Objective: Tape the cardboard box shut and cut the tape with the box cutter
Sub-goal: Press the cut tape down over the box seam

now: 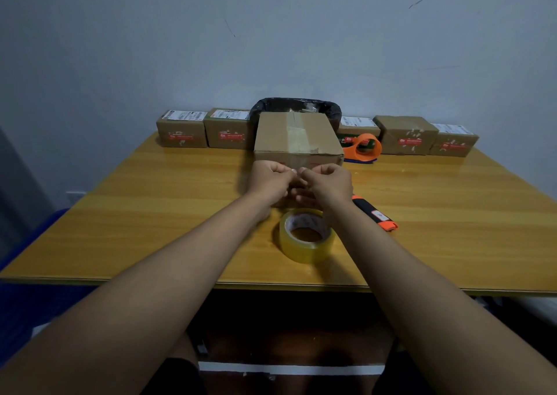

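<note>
Nearest to the camera, two bare forearms reach forward over the front edge of the wooden table (150,213). Between the arms, a roll of clear tape (306,238) lies flat on the table, not touched by any hand. Just to the right of the right forearm lies the box cutter (375,213), black with orange ends, also resting alone on the table. Further forward, the left hand (269,180) and the right hand (327,183) meet in front of the near face of the cardboard box (297,135). Both hands have the fingers curled and the fingertips are pinched close together; they seem to pinch something thin and clear at the lower front of the box, but I cannot tell surely what it is. The box stands closed in the middle of the table, with a strip of clear tape running over its top and down the front face. Just beside the box on the right lies an orange tape dispenser (363,149). Behind the box is a bin with a black bag (331,111). At the far edge, along the wall (271,47), small cardboard parcels (182,132) with labels stand in a row on both sides.
</note>
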